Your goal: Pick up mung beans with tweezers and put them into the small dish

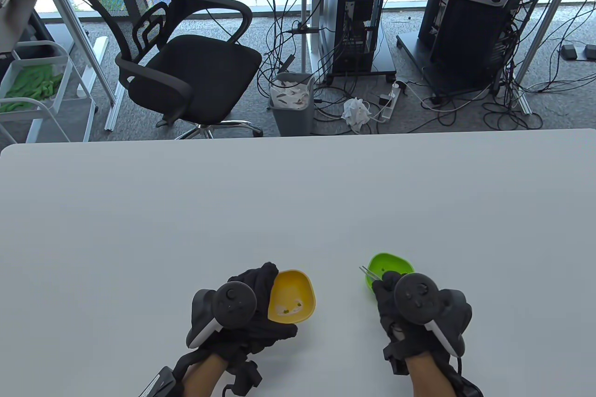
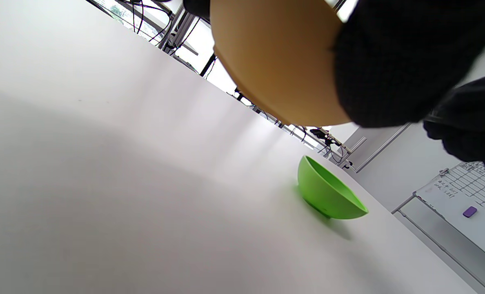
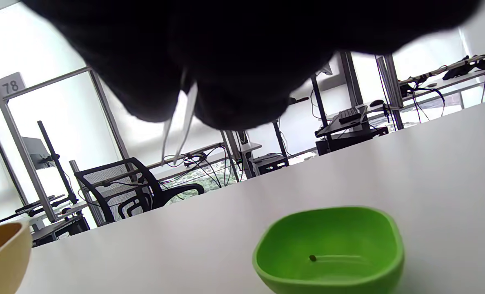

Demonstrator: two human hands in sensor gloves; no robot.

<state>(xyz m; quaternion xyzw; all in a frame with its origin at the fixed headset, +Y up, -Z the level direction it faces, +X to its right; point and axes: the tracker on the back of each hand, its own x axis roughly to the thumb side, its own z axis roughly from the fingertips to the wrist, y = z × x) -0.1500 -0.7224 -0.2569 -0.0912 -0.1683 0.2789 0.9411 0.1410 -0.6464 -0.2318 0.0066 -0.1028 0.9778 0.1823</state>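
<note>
white table (image 1: 298, 201); green dish (image 1: 389, 269) on it

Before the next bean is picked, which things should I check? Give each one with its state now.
1. Left hand holds the yellow dish, lifted off the table: ok.
2. Beans remain in the yellow dish: ok.
3. Right hand holds the tweezers: ok.
4. Tweezer tips empty: ok.
5. Green dish upright on the table: ok.
6. One bean already inside it: ok.
</note>
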